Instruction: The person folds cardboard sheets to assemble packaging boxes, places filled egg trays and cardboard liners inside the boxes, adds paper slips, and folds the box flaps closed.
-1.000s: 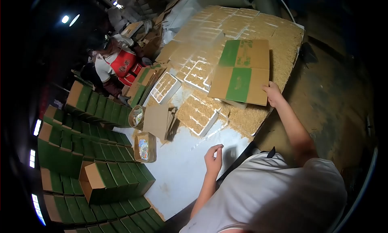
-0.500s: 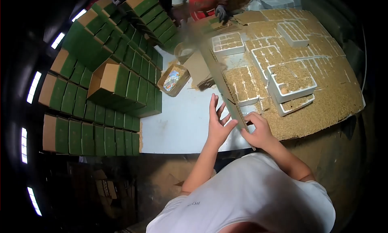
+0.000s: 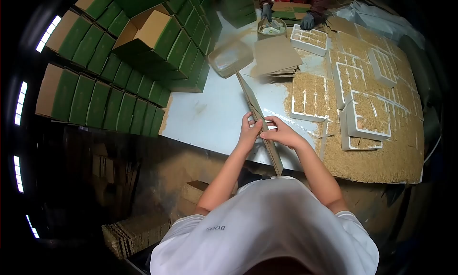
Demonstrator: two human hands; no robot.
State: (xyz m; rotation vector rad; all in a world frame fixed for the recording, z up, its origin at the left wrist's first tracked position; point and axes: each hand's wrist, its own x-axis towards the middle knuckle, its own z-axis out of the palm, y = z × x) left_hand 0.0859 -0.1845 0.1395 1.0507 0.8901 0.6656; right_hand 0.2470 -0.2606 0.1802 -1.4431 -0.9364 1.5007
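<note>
A flattened cardboard box (image 3: 251, 97) stands on edge between my hands above the pale table (image 3: 205, 117), with its corrugated edge showing. My left hand (image 3: 250, 132) is closed on its left side, fingers bent against the board. From the other side, my right hand (image 3: 282, 132) grips the same board, thumb and fingers near its edge. Just beyond lies a pile of flat cardboard pieces (image 3: 276, 55). To its left is a shallow bin (image 3: 231, 60), blurred, its contents unclear.
Green cardboard boxes (image 3: 138, 79) are stacked on the left, one with its top open (image 3: 148, 29). White foam trays (image 3: 367, 115) filled with sawdust-like material cover the right side. Opposite, a co-worker's gloved hand (image 3: 267, 12) reaches over a round container (image 3: 272, 27) of packets.
My left hand has gone from spread fingers to a closed hold on the flattened box. The box has come nearer my body. My view has shifted, and the co-worker's hands are now over the table.
</note>
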